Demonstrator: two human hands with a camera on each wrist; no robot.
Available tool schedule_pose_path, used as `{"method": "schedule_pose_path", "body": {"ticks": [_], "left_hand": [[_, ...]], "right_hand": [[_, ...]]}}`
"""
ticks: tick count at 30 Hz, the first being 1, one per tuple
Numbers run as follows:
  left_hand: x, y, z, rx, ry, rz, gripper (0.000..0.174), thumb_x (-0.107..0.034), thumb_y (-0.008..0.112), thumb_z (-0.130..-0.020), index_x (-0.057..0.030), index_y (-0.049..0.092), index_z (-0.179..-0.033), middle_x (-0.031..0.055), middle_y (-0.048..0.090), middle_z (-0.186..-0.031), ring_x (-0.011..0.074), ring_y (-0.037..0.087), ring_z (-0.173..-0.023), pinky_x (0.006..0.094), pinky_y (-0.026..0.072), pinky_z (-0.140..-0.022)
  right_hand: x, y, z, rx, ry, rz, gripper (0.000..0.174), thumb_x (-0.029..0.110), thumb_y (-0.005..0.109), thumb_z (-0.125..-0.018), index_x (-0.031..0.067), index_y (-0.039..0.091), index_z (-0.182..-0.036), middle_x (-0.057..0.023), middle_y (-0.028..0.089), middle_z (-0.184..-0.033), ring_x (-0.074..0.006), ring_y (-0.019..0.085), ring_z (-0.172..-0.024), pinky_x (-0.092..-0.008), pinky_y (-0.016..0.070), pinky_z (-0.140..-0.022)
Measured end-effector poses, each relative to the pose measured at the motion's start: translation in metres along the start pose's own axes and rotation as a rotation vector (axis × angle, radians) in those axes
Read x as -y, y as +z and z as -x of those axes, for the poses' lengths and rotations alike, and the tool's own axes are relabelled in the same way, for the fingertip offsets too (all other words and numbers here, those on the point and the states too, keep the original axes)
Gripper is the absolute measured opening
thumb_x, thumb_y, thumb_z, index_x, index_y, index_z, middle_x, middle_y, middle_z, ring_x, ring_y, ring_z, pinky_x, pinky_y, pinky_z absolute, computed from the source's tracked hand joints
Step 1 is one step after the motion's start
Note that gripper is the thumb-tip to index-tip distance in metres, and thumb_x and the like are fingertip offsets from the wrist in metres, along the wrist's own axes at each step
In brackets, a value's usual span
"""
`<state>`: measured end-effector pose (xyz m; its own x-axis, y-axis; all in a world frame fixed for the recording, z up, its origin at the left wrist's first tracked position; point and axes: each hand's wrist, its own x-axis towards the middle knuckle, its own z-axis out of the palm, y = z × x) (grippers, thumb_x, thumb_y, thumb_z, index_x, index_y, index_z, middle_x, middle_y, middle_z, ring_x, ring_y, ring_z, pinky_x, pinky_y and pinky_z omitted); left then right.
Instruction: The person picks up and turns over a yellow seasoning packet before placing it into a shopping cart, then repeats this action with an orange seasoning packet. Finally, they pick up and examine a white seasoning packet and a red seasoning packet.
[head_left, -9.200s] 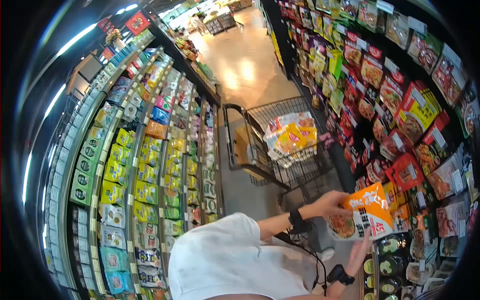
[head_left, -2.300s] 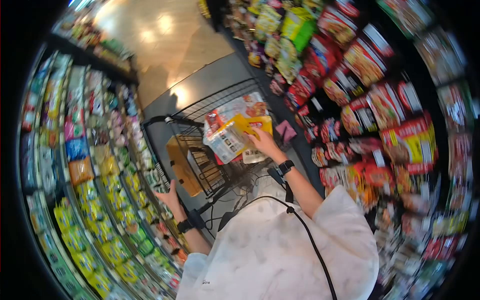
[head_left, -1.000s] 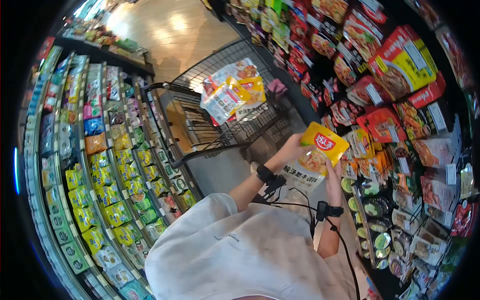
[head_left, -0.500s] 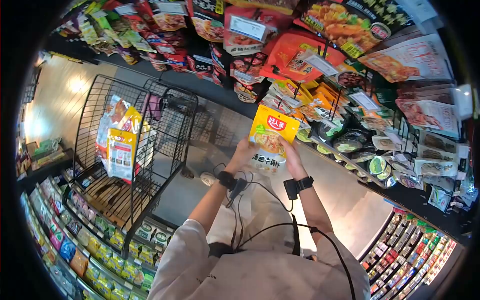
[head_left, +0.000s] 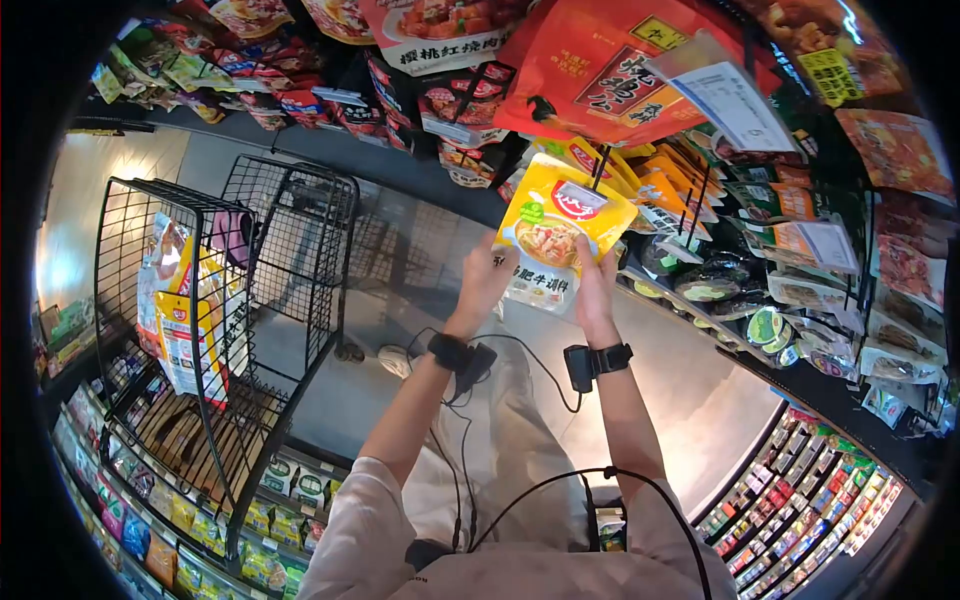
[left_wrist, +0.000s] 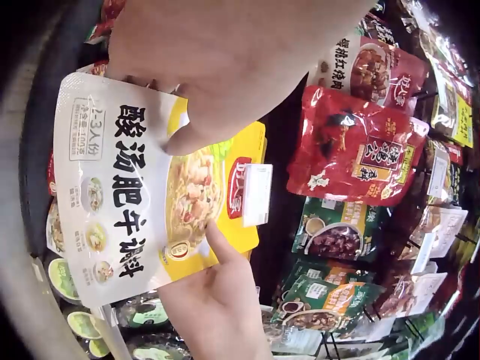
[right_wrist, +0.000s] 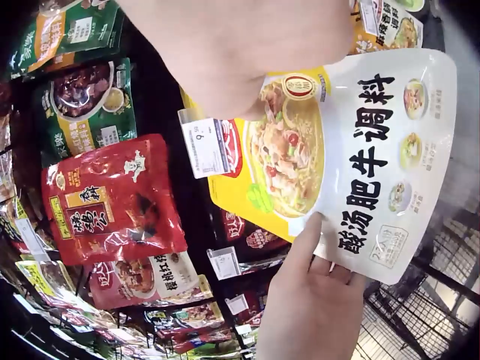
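Up goes our pouch [head_left: 560, 225] to the price tag [head_left: 580, 198] at upper centre, left hand [head_left: 487, 280] and right hand [head_left: 595, 290] each pinching a side.

Supermarket aisle, stocked shelves [head_left: 830, 250], trolley [head_left: 290, 260]

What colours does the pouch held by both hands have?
The pouch is part yellow, part white, with black characters; clearest in the left wrist view.
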<state>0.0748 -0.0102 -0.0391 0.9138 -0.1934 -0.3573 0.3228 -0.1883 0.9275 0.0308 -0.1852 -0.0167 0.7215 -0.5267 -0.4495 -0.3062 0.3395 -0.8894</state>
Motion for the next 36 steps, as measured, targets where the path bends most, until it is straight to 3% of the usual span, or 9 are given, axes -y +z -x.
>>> {"method": "schedule_pose_path", "body": {"ticks": [4,10,16,18,24,25,26,30,36], "left_hand": [[-0.002,0.005,-0.011,0.011,-0.03,-0.13,0.029,-0.014,0.066,-0.09,0.0055,0.06,-0.11,0.0237,0.07,-0.095,0.0298,0.072,-0.09,0.0376,0.0545,-0.075],[-0.011,0.009,-0.013,-0.002,0.024,-0.107,0.031,-0.014,0.068,-0.088,0.0046,0.059,-0.111,0.0236,0.07,-0.097,0.0363,0.07,-0.093,0.0398,0.054,-0.08],[0.005,0.003,0.001,-0.034,0.026,-0.275,0.056,-0.013,0.069,-0.088,-0.0005,0.046,-0.137,0.0245,0.062,-0.124,0.0338,0.063,-0.113,0.0383,0.0501,-0.094],[0.001,-0.012,0.015,0.01,0.068,-0.259,0.06,-0.012,0.067,-0.089,0.002,0.041,-0.142,0.0262,0.057,-0.129,0.0396,0.059,-0.116,0.0406,0.0488,-0.096],[-0.075,-0.073,0.08,0.051,0.07,-0.169,0.056,-0.007,0.065,-0.092,-0.0014,0.043,-0.144,0.0203,0.059,-0.129,0.0303,0.06,-0.118,0.0382,0.0479,-0.099],[-0.092,-0.091,0.093,0.042,0.075,-0.197,0.056,-0.006,0.064,-0.093,-0.003,0.043,-0.145,0.0185,0.059,-0.132,0.0265,0.059,-0.121,0.0372,0.0469,-0.1],[-0.109,-0.102,0.108,-0.005,0.088,-0.161,0.052,-0.007,0.063,-0.095,-0.003,0.046,-0.143,0.0164,0.06,-0.132,0.0251,0.059,-0.12,0.0366,0.0467,-0.101],[-0.188,-0.166,0.169,-0.119,0.093,-0.15,0.051,-0.009,0.058,-0.099,-0.0039,0.041,-0.146,0.0137,0.059,-0.133,0.0206,0.06,-0.117,0.0332,0.0528,-0.091],[-0.276,-0.251,0.287,-0.563,0.123,-0.02,0.046,-0.01,0.057,-0.1,-0.0037,0.043,-0.144,0.0103,0.062,-0.126,0.016,0.061,-0.111,0.0307,0.0511,-0.094]], "right_hand": [[-0.001,0.003,-0.009,-0.034,-0.007,-0.007,0.044,0.023,0.067,-0.098,0.0042,0.051,-0.134,-0.0051,0.059,-0.131,-0.013,0.055,-0.118,-0.031,0.0415,-0.102],[0.005,0.002,-0.02,0.003,-0.054,0.052,0.046,0.023,0.065,-0.099,0.0034,0.049,-0.138,-0.0056,0.058,-0.133,-0.0137,0.054,-0.119,-0.0304,0.0425,-0.102],[0.009,0.005,-0.033,0.005,-0.133,0.117,0.046,0.024,0.063,-0.1,0.0019,0.048,-0.137,-0.0074,0.057,-0.133,-0.0155,0.054,-0.119,-0.0317,0.042,-0.103],[0.008,0.006,-0.036,-0.027,-0.123,0.13,0.047,0.022,0.063,-0.1,0.0011,0.047,-0.139,-0.0081,0.057,-0.135,-0.0146,0.054,-0.119,-0.0309,0.0424,-0.102],[-0.023,-0.019,-0.092,-0.037,-0.184,0.214,0.049,0.013,0.061,-0.097,0.0003,0.044,-0.14,-0.0099,0.055,-0.133,-0.0157,0.053,-0.116,-0.0314,0.0411,-0.102],[-0.026,-0.021,-0.099,-0.097,-0.354,0.369,0.05,0.013,0.062,-0.095,0.0004,0.044,-0.14,-0.0086,0.053,-0.131,-0.0164,0.05,-0.113,-0.0318,0.0401,-0.1],[-0.061,-0.053,-0.136,-0.036,-0.357,0.351,0.033,0.008,0.06,-0.093,0.0077,0.051,-0.125,0.0006,0.055,-0.105,-0.0156,0.053,-0.092,-0.0307,0.0468,-0.084],[-0.058,-0.059,-0.162,0.079,-0.197,0.289,0.025,0.012,0.059,-0.093,0.0092,0.054,-0.118,0.0004,0.057,-0.101,-0.0155,0.055,-0.089,-0.0295,0.0468,-0.08],[-0.04,-0.046,-0.149,0.107,0.074,0.069,0.015,0.018,0.057,-0.094,0.0115,0.059,-0.107,0.0,0.062,-0.095,-0.0154,0.059,-0.084,-0.0276,0.0468,-0.074]]}}
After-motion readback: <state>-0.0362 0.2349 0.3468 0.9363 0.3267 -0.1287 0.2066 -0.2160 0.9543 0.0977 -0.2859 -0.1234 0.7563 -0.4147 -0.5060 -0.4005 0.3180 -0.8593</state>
